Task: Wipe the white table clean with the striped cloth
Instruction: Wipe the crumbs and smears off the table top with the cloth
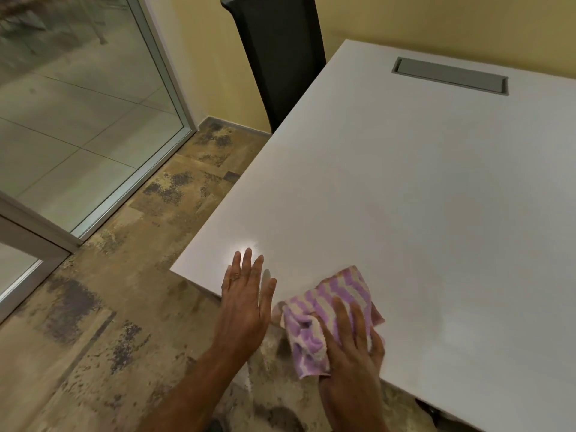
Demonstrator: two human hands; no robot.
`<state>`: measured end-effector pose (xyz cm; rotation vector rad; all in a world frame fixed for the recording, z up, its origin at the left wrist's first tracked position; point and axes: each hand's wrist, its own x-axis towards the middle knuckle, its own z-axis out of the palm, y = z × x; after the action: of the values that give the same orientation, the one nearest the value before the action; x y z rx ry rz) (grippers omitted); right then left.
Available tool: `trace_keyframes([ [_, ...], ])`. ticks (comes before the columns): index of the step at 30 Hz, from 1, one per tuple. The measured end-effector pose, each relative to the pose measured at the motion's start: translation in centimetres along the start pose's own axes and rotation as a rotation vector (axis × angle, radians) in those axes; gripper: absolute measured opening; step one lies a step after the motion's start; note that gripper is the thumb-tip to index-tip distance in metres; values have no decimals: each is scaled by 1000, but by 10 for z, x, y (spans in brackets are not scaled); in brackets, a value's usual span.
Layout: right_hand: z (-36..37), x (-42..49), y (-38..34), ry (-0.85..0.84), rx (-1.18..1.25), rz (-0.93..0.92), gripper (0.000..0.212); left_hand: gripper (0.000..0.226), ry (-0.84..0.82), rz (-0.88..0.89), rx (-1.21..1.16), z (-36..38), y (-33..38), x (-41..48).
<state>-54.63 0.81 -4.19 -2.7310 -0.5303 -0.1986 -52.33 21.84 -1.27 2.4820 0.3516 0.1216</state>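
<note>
Head view: striped cloth (330, 294) bunched at near edge of white table (420, 182), partly hanging off, pressed under R hand (352, 347) w/ fingers laid straight on top (not clenched). L hand (244, 304) flat, fingers straight, holding nothing, over near-left corner. Grey cable hatch (450, 75) well apart at far side; black chair (280, 57) beyond left edge.

Dim, warm light — a small glare spot on the white table (405, 182), edges bowed.

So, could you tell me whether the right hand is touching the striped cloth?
Touching. The head view shows the right hand resting on top of the striped cloth, on the white table.
</note>
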Motion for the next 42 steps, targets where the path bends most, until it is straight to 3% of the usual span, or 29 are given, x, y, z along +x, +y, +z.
trace_keyframes([
  [4,-20,-23,16,-56,-86,192,75,73,-53,36,45,0,13,-14],
  [12,-34,-13,27,53,-13,524,67,70,-98,73,85,-14,17,-17],
  [16,-29,21,38,-18,-9,583,87,65,-87,119,85,-16,16,-14],
  [20,-21,52,46,-38,1,609,82,65,-77,148,47,-7,18,-9],
  [28,-9,111,54,-142,-4,492,93,65,-97,174,16,9,19,-6],
  [32,1,125,31,-197,-37,328,80,66,-33,148,-57,6,22,-7],
  [38,18,104,-21,-204,37,134,88,64,56,130,-88,-6,19,4],
  [42,15,66,-37,-199,96,94,76,63,70,131,-68,-10,13,11],
])
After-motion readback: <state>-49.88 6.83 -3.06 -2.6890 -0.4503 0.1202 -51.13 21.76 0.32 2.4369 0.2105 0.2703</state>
